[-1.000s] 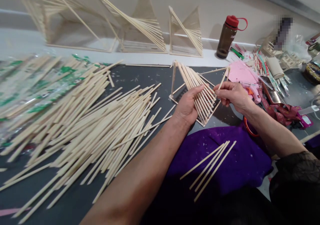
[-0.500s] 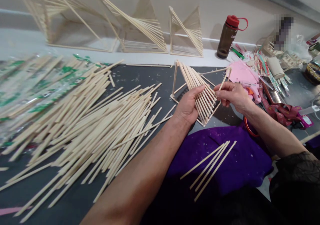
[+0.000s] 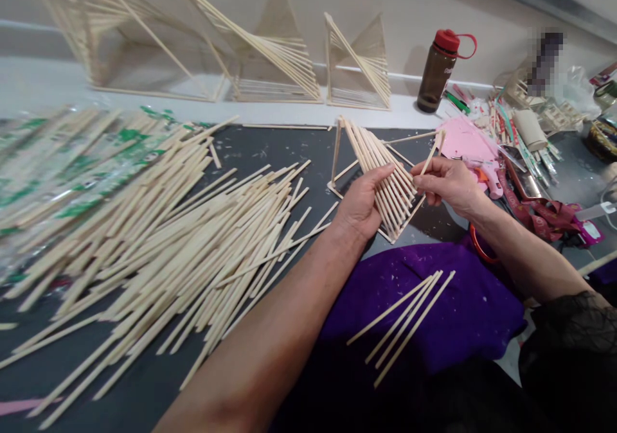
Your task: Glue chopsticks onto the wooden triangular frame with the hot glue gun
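Note:
A small frame of pale wooden sticks [image 3: 378, 153], with a twisted fan of sticks laid side by side across it, stands over the dark tabletop. My left hand [image 3: 362, 205] is closed round the fan from the left, its thumb on top of the sticks. At the frame's right side my right hand [image 3: 446, 179] pinches with thumb and forefinger by an upright edge stick. Its fingertips partly hide what they grip. Several loose sticks [image 3: 409, 317] lie on the purple cloth [image 3: 472, 291] over my lap.
A big pile of loose sticks [image 3: 202, 247] covers the table to the left, beside plastic-wrapped ones [image 3: 91, 182]. Finished stick frames [image 3: 359, 60] stand along the wall. A bottle [image 3: 436, 73], pink glue gun [image 3: 489, 173] and red ribbon [image 3: 540, 218] are at the right.
Almost nothing differs. Both hands keep their hold on the stick frame, and the view has shifted very slightly.

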{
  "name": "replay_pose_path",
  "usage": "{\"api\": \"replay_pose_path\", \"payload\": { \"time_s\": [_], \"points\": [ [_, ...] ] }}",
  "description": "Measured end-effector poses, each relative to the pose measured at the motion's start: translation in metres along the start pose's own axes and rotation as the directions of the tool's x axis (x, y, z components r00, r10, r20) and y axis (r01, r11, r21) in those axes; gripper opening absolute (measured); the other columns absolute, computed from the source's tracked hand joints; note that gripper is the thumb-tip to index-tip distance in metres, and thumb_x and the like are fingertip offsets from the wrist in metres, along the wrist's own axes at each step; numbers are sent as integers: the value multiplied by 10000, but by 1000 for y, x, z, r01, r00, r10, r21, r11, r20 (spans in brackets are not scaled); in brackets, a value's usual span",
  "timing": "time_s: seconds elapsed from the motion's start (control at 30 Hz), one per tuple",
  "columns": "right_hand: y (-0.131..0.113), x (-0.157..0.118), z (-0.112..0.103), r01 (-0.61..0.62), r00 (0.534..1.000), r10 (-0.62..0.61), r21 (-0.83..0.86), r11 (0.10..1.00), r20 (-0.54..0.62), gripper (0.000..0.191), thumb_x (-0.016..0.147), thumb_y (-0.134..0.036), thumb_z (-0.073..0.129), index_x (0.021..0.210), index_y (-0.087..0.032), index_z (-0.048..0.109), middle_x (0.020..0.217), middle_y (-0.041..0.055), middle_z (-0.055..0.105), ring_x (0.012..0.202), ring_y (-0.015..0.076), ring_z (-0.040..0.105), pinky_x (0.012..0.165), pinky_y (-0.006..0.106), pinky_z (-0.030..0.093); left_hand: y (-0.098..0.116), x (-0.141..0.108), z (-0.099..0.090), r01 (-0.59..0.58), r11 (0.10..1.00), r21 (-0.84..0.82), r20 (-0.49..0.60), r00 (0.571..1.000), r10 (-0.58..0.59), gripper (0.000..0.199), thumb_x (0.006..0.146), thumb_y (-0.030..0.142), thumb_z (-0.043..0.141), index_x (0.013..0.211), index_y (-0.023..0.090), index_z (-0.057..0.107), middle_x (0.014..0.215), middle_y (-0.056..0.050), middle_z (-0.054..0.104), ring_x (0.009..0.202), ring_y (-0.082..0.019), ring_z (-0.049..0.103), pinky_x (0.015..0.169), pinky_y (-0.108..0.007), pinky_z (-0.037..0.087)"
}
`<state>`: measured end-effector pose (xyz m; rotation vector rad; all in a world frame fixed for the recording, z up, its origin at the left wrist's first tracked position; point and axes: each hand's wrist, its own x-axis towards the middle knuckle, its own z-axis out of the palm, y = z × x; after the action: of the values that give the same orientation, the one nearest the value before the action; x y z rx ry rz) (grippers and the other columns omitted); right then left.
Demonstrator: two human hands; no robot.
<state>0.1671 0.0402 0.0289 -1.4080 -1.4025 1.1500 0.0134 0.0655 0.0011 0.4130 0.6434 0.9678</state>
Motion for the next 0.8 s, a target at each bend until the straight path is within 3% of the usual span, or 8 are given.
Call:
{"api": "replay_pose_path", "payload": {
  "time_s": [0.37,0.57,0.8],
  "points": [
    [0,0,-2,-19,999,19,13,1000,42,278,693,-373,714,842,-151,638,622,-33,624,425,45,497,382,165,372,0,0,0,-26,1000,-1,19,999,26,54,701,190,679,714,141,659,598,-10,685,521,-128,627,552,-238,534],
    [-1,-1,-8,-25,999,25,-3,1000,24,309,763,-465,670,775,-163,608,639,-18,629,445,45,494,397,161,361,-1,1,-2,-19,1000,3,28,999,19,65,711,199,677,747,145,677,677,-38,722,609,-149,672,648,-256,555],
    [-1,-3,-5,62,998,-59,-117,991,36,229,746,-376,674,769,-152,635,615,-36,576,464,45,459,411,173,326,0,0,1,-34,999,-10,-5,999,34,55,731,181,658,705,138,680,634,-26,701,554,-126,643,586,-229,539]
  ]
}}
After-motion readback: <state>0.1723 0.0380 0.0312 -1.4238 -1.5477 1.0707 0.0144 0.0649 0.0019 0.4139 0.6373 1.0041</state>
